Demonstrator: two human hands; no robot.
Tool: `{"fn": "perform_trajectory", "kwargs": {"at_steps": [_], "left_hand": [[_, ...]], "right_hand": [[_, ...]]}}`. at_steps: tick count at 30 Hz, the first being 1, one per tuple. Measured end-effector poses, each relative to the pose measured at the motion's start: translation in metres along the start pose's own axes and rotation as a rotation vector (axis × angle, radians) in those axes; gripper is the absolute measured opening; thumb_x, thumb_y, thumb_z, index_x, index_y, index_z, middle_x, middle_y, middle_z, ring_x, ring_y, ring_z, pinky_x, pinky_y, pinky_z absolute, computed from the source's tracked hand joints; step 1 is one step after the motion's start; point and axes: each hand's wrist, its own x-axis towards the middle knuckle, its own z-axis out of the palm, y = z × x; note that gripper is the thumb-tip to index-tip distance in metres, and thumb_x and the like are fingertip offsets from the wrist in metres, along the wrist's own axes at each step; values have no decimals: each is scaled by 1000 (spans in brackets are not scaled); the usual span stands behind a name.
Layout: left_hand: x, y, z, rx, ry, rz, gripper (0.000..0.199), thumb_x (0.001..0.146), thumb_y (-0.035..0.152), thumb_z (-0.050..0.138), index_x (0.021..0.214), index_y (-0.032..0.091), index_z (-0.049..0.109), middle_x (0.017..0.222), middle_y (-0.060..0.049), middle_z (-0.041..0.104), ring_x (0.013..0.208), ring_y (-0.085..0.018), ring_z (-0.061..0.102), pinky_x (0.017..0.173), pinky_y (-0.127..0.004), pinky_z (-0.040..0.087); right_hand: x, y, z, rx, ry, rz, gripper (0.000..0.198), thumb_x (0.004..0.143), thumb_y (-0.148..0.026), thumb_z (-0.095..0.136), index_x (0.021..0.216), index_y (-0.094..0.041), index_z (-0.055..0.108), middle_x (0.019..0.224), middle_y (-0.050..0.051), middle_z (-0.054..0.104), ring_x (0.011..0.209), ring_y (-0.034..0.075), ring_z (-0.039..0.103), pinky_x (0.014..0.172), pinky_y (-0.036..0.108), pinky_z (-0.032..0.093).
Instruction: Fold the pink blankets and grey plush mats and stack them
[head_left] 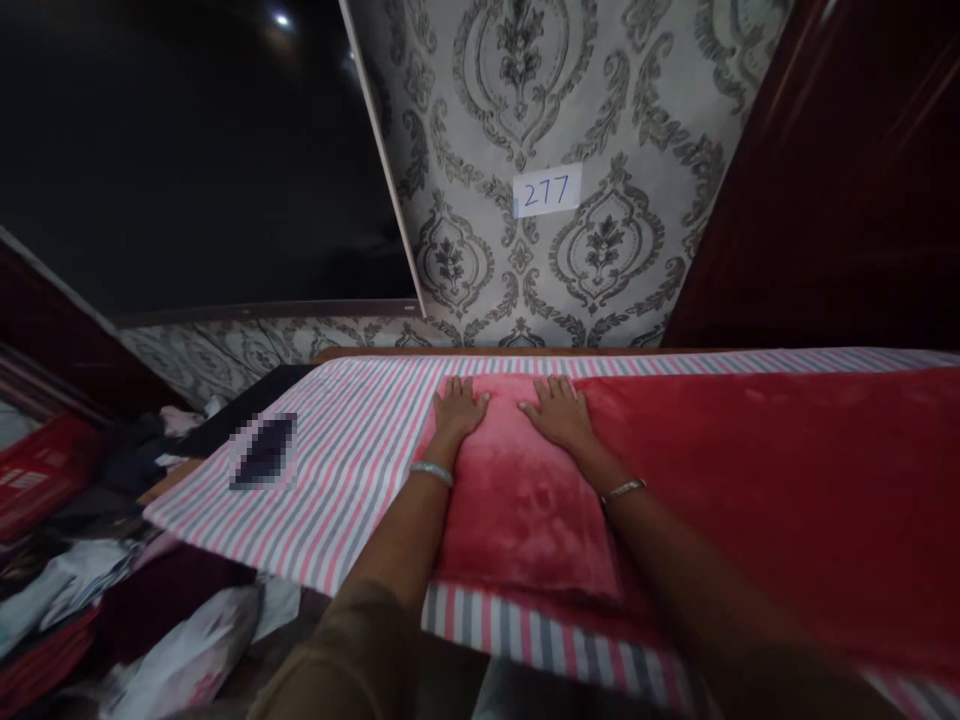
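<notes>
A plush red blanket [757, 480] lies spread over a striped cloth, with a lighter pinkish-red section [525, 490] folded over at its left end. My left hand [458, 408] rests flat near the far left corner of that folded section, fingers stretched out. Flat on the same section, close to its far right corner, is my right hand [561, 410], fingers also spread. Neither hand grips anything. Beneath the blanket, the pink, grey and white striped cloth [337, 440] shows on the left and along the near and far edges.
Behind the table stands a patterned wall with a paper sign [547, 190] reading 277. A large dark screen [202, 150] hangs at left. A blurred dark item [264, 452] lies on the striped cloth. Clothes and bags [180, 650] are heaped at lower left.
</notes>
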Motion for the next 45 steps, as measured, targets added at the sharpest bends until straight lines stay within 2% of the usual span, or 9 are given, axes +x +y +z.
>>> {"fn": "perform_trajectory", "kwargs": {"at_steps": [4, 7, 14, 18, 26, 32, 37, 41, 45], "left_hand": [[-11, -3, -31, -52, -110, 38, 66, 100, 54, 23, 157, 23, 31, 168, -10, 20, 156, -24, 14, 123, -57, 17], [-43, -13, -43, -46, -62, 109, 60, 101, 52, 24, 155, 28, 35, 167, -7, 24, 156, -23, 16, 123, -57, 15], [-137, -40, 2, 117, 103, 273, 64, 101, 53, 31, 158, 24, 31, 167, -12, 25, 156, -26, 17, 124, -54, 17], [-139, -45, 17, 134, 99, 255, 66, 102, 53, 30, 160, 22, 26, 168, -12, 20, 156, -25, 14, 124, -51, 17], [-131, -44, 17, 84, 50, 238, 66, 101, 53, 32, 161, 25, 23, 170, -8, 16, 157, -27, 12, 124, -49, 15], [-131, -44, 1, 35, -47, 230, 68, 102, 54, 32, 161, 24, 20, 170, -9, 12, 157, -25, 9, 125, -50, 12], [-164, -47, -22, 34, -3, 274, 69, 100, 57, 34, 161, 26, 21, 170, -8, 14, 157, -27, 7, 124, -55, 8], [-192, -48, -9, 83, 20, 318, 66, 100, 57, 35, 160, 31, 23, 170, -5, 14, 157, -29, 7, 124, -58, 10], [-194, -52, 8, 111, 33, 302, 63, 101, 50, 38, 159, 29, 27, 169, -5, 14, 157, -29, 9, 123, -56, 18]], "right_hand": [[-16, -6, -28, 42, -113, 12, 68, 102, -54, 30, 159, -16, 30, 166, 18, 20, 154, 33, 13, 118, 61, 21], [-53, -11, -34, 43, -69, -91, 72, 100, -58, 32, 159, -18, 29, 165, 19, 23, 153, 35, 18, 119, 60, 21], [-131, 0, 17, -30, 59, -315, 82, 94, -69, 38, 159, -21, 30, 166, 15, 22, 153, 38, 14, 121, 59, 12], [-133, 3, 25, -64, 65, -309, 83, 94, -70, 38, 160, -21, 28, 167, 14, 21, 153, 37, 14, 122, 56, 8], [-134, 2, 16, -70, 15, -292, 82, 95, -69, 37, 161, -21, 26, 167, 14, 19, 154, 36, 11, 122, 55, 5], [-134, -1, 3, -77, -47, -271, 80, 96, -63, 43, 161, -20, 24, 167, 14, 16, 154, 36, 11, 123, 54, 8], [-160, 0, -12, -12, -86, -312, 70, 100, -60, 36, 160, -26, 28, 167, 12, 21, 154, 35, 14, 121, 57, 16], [-190, 6, -1, -12, -31, -471, 64, 100, -58, 41, 157, -31, 36, 167, 5, 23, 154, 32, 12, 123, 54, 11], [-202, 6, 12, 8, 3, -463, 61, 99, -55, 45, 155, -31, 41, 165, 4, 27, 155, 30, 13, 124, 51, 11]]}}
